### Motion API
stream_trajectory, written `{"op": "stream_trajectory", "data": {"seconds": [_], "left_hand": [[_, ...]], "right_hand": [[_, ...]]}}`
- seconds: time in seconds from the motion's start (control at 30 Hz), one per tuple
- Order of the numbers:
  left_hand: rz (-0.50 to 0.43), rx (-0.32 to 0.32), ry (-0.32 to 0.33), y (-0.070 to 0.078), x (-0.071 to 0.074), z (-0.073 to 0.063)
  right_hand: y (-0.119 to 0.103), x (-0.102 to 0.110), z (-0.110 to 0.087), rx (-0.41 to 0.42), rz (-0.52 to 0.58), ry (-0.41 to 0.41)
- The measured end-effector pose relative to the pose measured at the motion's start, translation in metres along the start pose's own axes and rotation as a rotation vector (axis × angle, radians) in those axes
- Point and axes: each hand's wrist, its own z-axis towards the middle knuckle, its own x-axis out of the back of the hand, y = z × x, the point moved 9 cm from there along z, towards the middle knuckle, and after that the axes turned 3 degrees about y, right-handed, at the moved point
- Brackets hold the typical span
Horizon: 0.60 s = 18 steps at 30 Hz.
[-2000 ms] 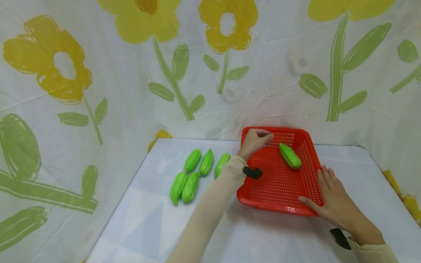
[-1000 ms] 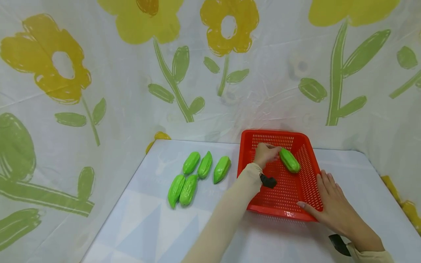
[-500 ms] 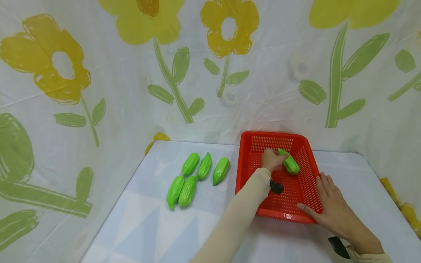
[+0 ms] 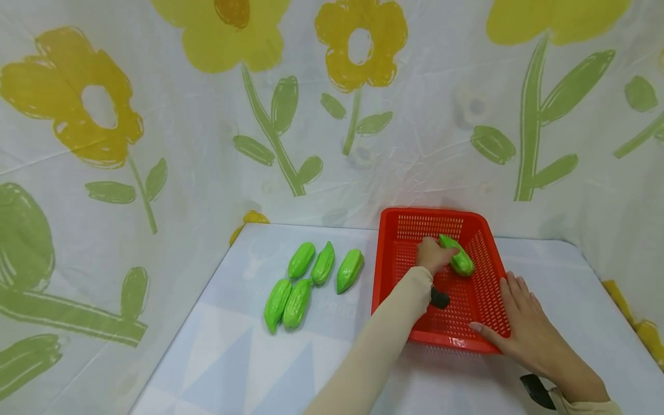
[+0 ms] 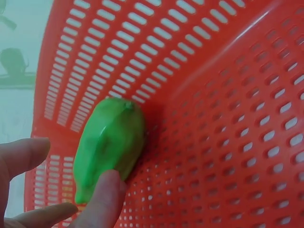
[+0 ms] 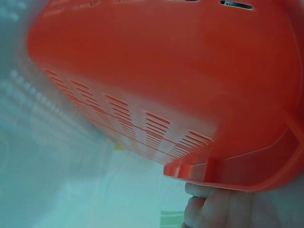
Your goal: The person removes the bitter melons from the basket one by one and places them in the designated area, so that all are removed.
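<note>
In the right part of the red basket (image 4: 415, 331) lies a glossy green ridged gourd-like vegetable (image 4: 460, 260) with one pointed end. My left hand (image 4: 434, 253) reaches down inside the basket beside it. In the left wrist view its thumb (image 5: 107, 190) overlaps the vegetable's lower part, and whether it touches cannot be told. The other fingers (image 5: 26, 154) of that hand are apart from it at the left. My right hand (image 4: 529, 323) rests along the basket's right side, fingers straight outside and thumb over the near right corner of the rim.
Several similar green vegetables (image 4: 301, 260) lie on the pale patterned table (image 4: 218, 351) left of the basket. One of them (image 4: 350, 271) lies nearest its left side. A white cloth with printed flowers (image 4: 363, 173) hangs behind and at the sides.
My left hand has come from above the basket's far left rim down into it, rightward to the vegetable. Over the last half second it barely shifts. The right hand keeps its place.
</note>
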Motion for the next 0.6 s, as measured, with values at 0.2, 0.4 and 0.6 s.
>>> {"op": "stream_trajectory", "data": {"seconds": [0.2, 0.4, 0.6], "left_hand": [[0.062, -0.074, -0.016, 0.011, -0.004, -0.013], [0.088, -0.097, -0.014, 0.011, -0.005, -0.015], [0.13, -0.079, -0.017, 0.003, -0.015, -0.008]], "right_hand": [[0.0, 0.001, 0.0, 0.007, -0.001, 0.005], [-0.001, -0.001, 0.001, 0.009, 0.011, 0.007], [0.001, -0.003, -0.001, -0.002, 0.012, -0.002]]}}
